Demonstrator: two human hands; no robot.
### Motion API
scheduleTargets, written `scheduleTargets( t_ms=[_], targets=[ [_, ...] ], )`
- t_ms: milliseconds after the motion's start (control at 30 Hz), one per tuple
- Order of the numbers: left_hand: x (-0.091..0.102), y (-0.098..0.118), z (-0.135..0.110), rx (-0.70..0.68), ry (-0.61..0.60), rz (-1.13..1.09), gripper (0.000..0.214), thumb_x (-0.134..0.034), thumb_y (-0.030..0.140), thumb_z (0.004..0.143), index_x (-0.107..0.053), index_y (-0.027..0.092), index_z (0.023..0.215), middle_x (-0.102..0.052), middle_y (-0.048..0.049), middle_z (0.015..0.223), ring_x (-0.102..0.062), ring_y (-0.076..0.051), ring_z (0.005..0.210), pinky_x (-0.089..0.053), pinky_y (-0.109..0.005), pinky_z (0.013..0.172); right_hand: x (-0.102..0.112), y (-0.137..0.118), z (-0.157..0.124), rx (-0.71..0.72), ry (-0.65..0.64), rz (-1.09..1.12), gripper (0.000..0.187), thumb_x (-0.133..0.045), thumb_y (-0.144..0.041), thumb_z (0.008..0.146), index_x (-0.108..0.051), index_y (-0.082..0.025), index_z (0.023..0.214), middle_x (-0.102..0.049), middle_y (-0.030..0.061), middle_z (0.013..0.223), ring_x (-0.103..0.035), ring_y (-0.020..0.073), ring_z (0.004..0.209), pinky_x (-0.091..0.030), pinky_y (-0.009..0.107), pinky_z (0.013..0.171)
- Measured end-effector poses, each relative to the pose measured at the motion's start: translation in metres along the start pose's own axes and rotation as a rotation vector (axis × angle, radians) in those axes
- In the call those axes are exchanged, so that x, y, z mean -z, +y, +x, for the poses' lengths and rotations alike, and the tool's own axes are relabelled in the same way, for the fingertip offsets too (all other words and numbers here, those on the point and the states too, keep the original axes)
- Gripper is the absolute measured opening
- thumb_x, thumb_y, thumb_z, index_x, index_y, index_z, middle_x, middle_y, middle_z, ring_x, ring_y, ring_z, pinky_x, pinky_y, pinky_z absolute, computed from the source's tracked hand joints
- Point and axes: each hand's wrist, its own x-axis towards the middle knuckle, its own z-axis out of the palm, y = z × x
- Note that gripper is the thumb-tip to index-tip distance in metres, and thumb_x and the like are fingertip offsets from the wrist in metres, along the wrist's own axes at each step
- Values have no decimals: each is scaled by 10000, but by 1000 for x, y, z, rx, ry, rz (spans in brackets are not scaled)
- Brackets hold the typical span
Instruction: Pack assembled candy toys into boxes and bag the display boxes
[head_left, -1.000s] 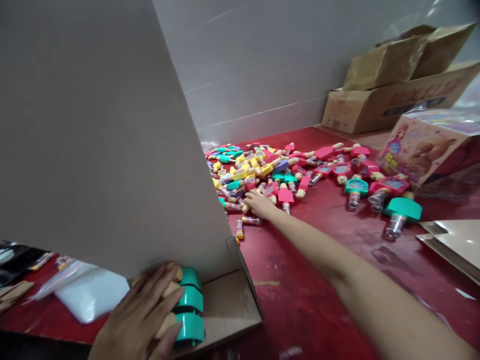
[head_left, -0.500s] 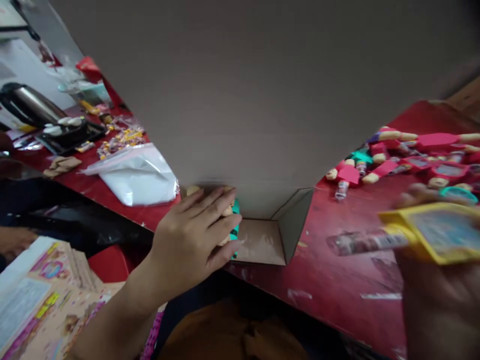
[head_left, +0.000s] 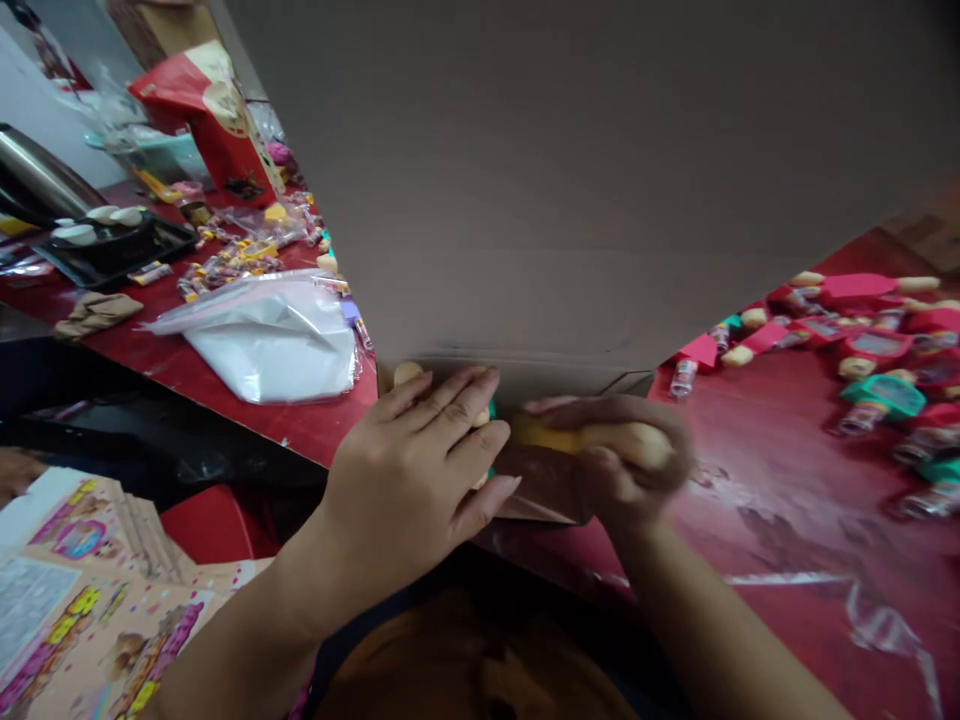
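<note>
Left-hand fingers (head_left: 450, 425) lie spread and flat, not gripping, pressing on a row of candy toys (head_left: 409, 373) that stand against the tall panel of a cardboard box (head_left: 562, 180), apparently to steady them. Right-hand fingers (head_left: 626, 490) are clenched, slightly blurred, around a yellow-capped toy (head_left: 544, 435), which sits just beside the left fingertips, over the box's base. Loose pink and teal toys (head_left: 877, 345) lie on the red desk (head_left: 750, 480).

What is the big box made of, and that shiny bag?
The big box looks like cardboard: dull, greyish-brown, with a folded crease near the bottom. The bag looks like thin clear plastic: glossy, with crinkles catching the light, and something white inside.
</note>
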Motion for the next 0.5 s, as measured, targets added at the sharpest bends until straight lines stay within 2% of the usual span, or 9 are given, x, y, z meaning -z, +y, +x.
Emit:
scheduleTargets(
  t_ms=[100, 167, 267, 333, 400, 500],
  targets=[
    [0, -1, 0, 3, -9, 13, 256, -457, 308, 901, -634, 164, 1016, -562, -95, 1272, -545, -240, 1161, -418, -433, 995, 1, 6, -1, -69, -76, 155, 129, -561, -264, 916, -608, -180, 1002, -639, 38, 825, -641, 225, 809, -555, 365, 709],
    [-1, -1, 0, -5, 7, 20, 270, -455, 298, 902, -626, 156, 1056, -573, -87, 1259, -557, -237, 1145, -418, -423, 987, 1, 2, 3, -112, -107, 154, 136, -557, -278, 920, -619, -172, 978, -635, 38, 810, -635, 203, 799, -537, 321, 722],
    [-1, 1, 1, -11, 55, 29, 353, -463, 277, 898, -559, 105, 1191, -588, -92, 1239, -576, -226, 1114, -392, -384, 1004, -2, -2, 14, -189, -184, 90, 192, -583, -351, 906, -620, -164, 883, -629, 30, 772, -608, 151, 707, -495, 240, 651],
    [-3, 2, 0, -10, 83, 39, 442, -470, 271, 894, -479, 78, 1291, -565, -99, 1268, -568, -226, 1122, -350, -359, 1043, -8, 0, 23, -260, -188, 119, 284, -611, -453, 872, -595, -171, 841, -612, 12, 730, -574, 130, 635, -462, 220, 587],
    [-8, -3, -5, 6, 89, 35, 516, -449, 294, 900, -383, 106, 1376, -497, -83, 1344, -536, -241, 1162, -313, -361, 1074, -14, 8, 29, -315, -162, 191, 389, -617, -561, 825, -568, -175, 799, -584, 0, 686, -546, 130, 604, -441, 225, 558],
    [-26, -21, -16, 50, 21, -60, 557, -406, 325, 904, -274, 219, 1435, -400, -15, 1425, -492, -273, 1210, -288, -410, 1090, -19, 24, 28, -366, -140, 211, 481, -608, -645, 776, -547, -168, 745, -544, -2, 652, -505, 124, 577, -414, 225, 539]
  ],
)
